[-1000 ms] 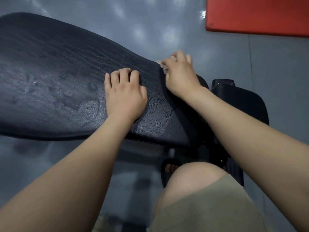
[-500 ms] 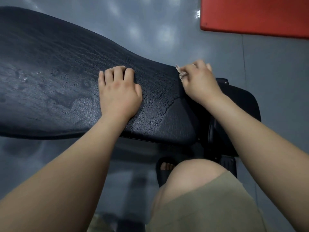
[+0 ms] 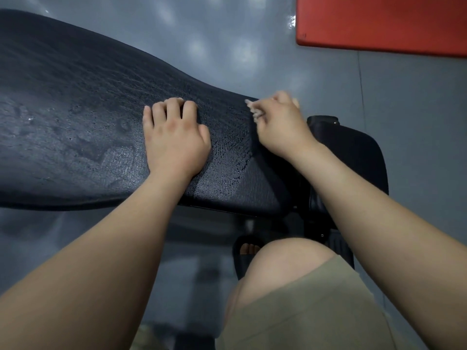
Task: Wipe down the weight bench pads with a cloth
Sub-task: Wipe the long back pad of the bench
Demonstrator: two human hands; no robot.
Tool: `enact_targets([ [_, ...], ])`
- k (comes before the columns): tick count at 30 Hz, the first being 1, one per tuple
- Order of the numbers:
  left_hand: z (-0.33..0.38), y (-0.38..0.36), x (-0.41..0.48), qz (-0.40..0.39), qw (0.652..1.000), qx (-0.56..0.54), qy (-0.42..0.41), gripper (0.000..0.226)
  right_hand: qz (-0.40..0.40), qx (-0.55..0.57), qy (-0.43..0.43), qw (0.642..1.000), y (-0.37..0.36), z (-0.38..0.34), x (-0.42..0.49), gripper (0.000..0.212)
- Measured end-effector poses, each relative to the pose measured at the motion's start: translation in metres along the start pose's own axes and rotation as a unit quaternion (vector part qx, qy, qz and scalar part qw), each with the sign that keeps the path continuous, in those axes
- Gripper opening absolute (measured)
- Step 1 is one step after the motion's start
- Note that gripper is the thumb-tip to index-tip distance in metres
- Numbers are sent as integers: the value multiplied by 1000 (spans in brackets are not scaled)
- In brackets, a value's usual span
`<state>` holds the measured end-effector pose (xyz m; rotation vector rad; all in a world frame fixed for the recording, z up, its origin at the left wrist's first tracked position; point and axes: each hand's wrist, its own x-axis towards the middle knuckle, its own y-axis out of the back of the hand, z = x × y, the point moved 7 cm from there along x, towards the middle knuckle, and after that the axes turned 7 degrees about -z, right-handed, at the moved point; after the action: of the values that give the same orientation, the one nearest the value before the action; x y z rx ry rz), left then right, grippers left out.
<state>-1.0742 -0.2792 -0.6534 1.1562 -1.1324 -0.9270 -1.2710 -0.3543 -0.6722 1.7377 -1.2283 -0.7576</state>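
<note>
On grainy black pad [image 3: 75, 102], left hand [image 3: 174, 140]; right hand [image 3: 280, 127] round crumpled cloth [image 3: 256, 111].

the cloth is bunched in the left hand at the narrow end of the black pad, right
No: the head view shows the cloth bunched in the right hand, at the narrow end of the black pad.
</note>
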Motion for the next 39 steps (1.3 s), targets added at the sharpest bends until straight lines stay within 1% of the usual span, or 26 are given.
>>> enact_targets([
  [2,0,1,0,2,1000,-4,-1,41,-15,1,55,998,-1,-13,1,34],
  [4,-1,1,-1,2,1000,-6,-1,42,-19,5,58,998,5,-4,3,36],
  [6,-1,1,-1,1,1000,-7,-2,42,-18,-2,15,1000,14,22,3,39],
  [9,-1,1,-1,2,1000,-3,-2,42,-35,27,-75,996,24,55,-8,41],
  [12,0,1,-2,3,1000,1,-7,41,-45,40,-104,993,25,65,-26,40],
  [16,0,2,-2,14,1000,-2,-6,40,-15,27,-69,997,24,57,-52,40],
  [20,3,3,-2,9,1000,4,-8,40,11,10,-26,1000,21,42,-81,37],
  [27,3,2,-2,9,1000,6,-7,41,32,-11,16,999,5,28,-120,46],
  [29,3,2,-2,11,1000,8,-6,41,62,13,29,998,10,31,-113,48],
  [31,2,2,-2,10,1000,8,-7,42,97,15,34,995,15,35,-95,46],
  [34,2,2,-2,11,1000,6,-6,42,87,11,-4,996,12,41,-63,41],
  [35,2,1,-2,12,1000,7,-6,42,79,14,-3,997,10,40,-57,43],
  [36,2,1,-1,13,1000,8,-5,42,74,18,16,997,8,35,-56,45],
  [39,0,1,-1,11,1000,5,-4,42,53,26,127,990,0,11,-75,53],
])
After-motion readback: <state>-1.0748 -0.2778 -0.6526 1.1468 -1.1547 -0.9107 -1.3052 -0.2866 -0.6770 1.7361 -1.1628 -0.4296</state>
